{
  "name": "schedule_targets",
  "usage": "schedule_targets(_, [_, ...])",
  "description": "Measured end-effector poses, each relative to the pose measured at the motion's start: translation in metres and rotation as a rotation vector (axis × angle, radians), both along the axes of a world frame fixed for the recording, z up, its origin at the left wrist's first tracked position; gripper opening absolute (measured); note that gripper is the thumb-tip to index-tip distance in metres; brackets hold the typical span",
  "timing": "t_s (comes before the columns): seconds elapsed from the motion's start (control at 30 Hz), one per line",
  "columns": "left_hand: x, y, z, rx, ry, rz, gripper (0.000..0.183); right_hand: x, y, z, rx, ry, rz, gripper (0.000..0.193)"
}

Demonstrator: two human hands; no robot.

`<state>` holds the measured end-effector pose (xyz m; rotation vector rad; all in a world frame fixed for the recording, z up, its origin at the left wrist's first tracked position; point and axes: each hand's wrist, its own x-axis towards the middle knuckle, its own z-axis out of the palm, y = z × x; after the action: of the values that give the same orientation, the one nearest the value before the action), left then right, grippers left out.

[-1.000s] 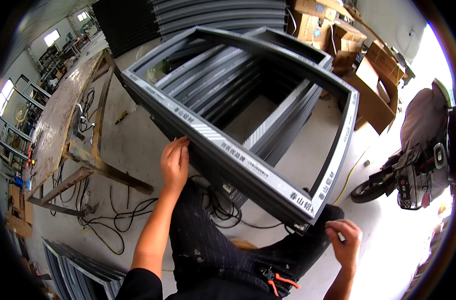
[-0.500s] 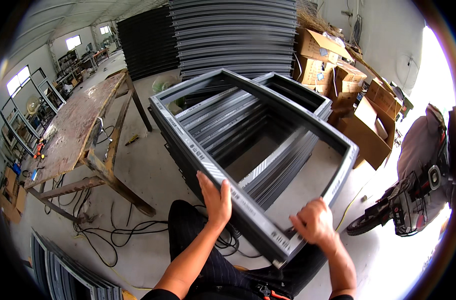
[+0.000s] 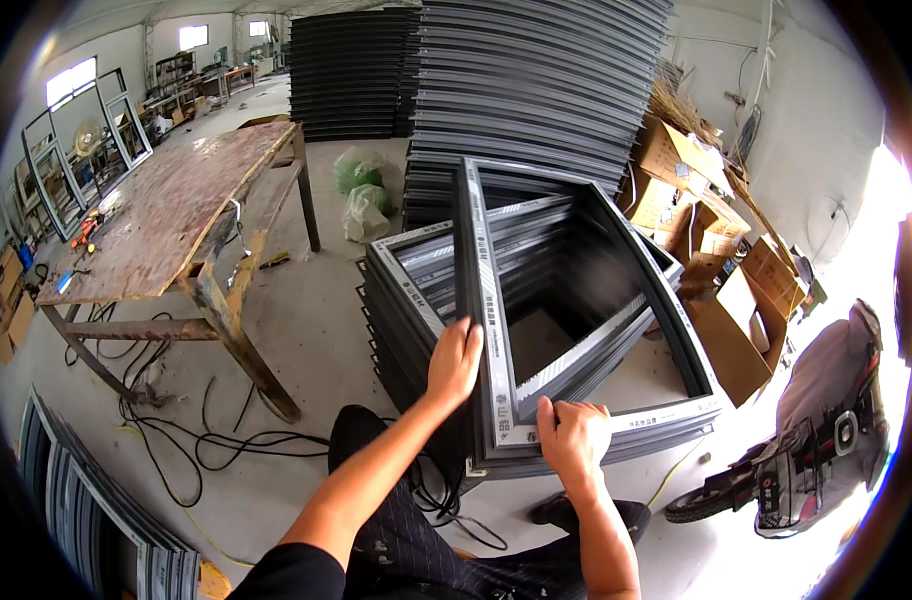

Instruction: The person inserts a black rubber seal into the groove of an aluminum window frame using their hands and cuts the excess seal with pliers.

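Note:
A dark grey metal window frame with printed film on its faces lies at an angle over a pile of similar frames. My left hand grips its left rail from outside, the thumb against the rail and some of the fingers hidden. My right hand is closed over the near rail beside the near left corner, thumb up. Through the frame's opening I see the inside of the pile. Whether the frame rests fully on the pile or is partly raised, I cannot tell.
Left stands a worn table with metal legs; black cables trail on the floor. Tall stacks of dark frames rise behind. Cardboard boxes and a covered scooter are to the right. More frames stand at lower left.
The frame has turned clockwise, its left rail now nearly pointing away from me. Both hands have moved with it, the right one leftward along the near rail. My view has shifted left.

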<state>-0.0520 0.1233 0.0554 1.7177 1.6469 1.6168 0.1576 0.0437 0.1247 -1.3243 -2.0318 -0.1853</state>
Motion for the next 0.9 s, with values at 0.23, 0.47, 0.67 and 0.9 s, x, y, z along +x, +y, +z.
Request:
schedule_targets(0.23, [0.013,-0.159,-0.046,-0.294,-0.739,-0.113,0.037,-0.013,0.008,0.000,-0.023,-0.007,-0.014,0.035])
schedule_targets(0.47, [0.018,-0.208,-0.039,-0.578,-1.041,-0.392,0.040,-0.002,-0.038,0.004,0.024,0.068,0.133,0.029])
schedule_targets(0.67, [0.019,-0.212,-0.034,-0.595,-1.017,-0.391,0.033,0.054,-0.159,-0.056,-0.595,0.025,0.359,0.032])
schedule_targets(0.9, [0.019,-0.208,-0.020,-0.649,-0.922,-0.287,0.025,0.069,-0.234,-0.110,-0.965,-0.144,0.318,0.048])
